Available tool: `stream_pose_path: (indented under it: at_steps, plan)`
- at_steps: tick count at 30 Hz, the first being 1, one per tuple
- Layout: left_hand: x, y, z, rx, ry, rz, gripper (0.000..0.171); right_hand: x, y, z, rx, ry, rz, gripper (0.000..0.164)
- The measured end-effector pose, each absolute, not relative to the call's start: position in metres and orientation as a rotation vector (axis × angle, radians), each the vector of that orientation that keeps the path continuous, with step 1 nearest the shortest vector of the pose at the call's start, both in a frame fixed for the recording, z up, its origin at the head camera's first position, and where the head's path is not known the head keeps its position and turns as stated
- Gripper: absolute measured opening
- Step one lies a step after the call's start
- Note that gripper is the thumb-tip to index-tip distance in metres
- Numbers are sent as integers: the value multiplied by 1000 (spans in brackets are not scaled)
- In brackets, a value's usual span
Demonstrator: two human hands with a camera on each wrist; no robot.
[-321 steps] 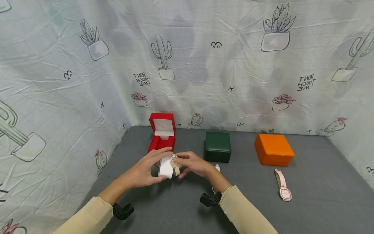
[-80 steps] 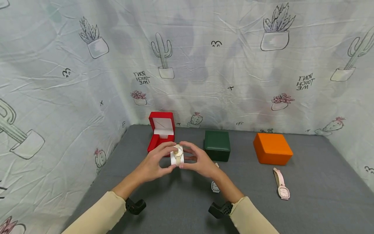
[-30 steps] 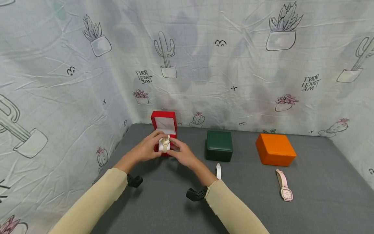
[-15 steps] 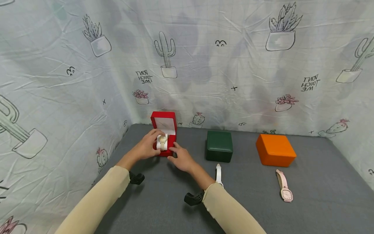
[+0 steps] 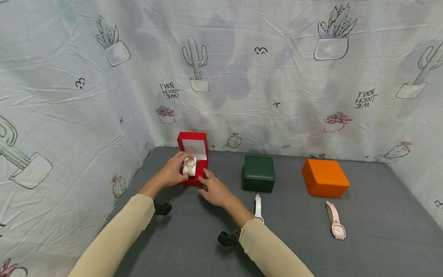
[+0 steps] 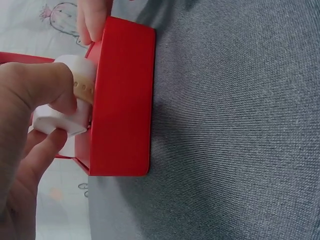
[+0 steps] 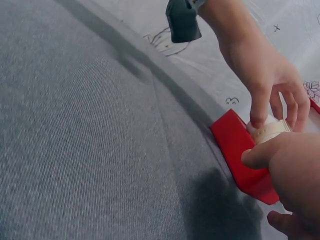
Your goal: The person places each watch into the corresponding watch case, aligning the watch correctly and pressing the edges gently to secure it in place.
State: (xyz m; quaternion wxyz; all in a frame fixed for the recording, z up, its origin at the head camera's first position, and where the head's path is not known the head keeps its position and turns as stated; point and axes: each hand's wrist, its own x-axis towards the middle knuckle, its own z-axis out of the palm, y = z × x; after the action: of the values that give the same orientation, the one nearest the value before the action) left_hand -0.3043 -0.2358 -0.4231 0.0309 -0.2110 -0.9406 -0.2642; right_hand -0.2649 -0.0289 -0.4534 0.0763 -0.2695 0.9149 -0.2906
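Left hand: your left hand (image 5: 172,173) pinches the white cushion (image 5: 189,168) with thumb and fingers curled round it, seating it in the red box (image 5: 194,163) at the far left of the desk (image 5: 194,231).
Watch: the pale-strapped, gold-faced watch (image 5: 190,165) wraps around that cushion, face up, so it shows when the box stands open.
Right hand: your right hand (image 5: 214,188) holds nothing; relaxed fingers rest against the box's near right corner, seemingly steadying it against sliding.
Red box: smooth, hard-shelled, squared, lid (image 5: 193,145) hinged upright with a white lining.
Cushion, close: in the left wrist view it (image 6: 62,107) looks soft and rounded, partly inside the box rim.
Desk surface: grey, finely woven fabric.
Elsewhere: closed green box (image 5: 258,173) and orange box (image 5: 324,177) stand to the right; a white watch (image 5: 257,206) and pink watch (image 5: 335,220) lie flat nearer you.
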Motion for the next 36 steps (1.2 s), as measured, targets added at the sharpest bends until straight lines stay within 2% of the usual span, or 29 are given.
stream_pose_path:
  at_steps: [14,28,36]
  plan:
    - [-310,-232,-423,-701,-2935,-807,50,-256,-31,-452,-886,2934,-441,57]
    - [-313,-240,-433,-659,-2959,-821,53,-258,-34,-449,-883,2889,-397,59]
    - [-299,-241,-437,-721,-2943,-678,55,-258,-34,-448,-877,2897,-372,59]
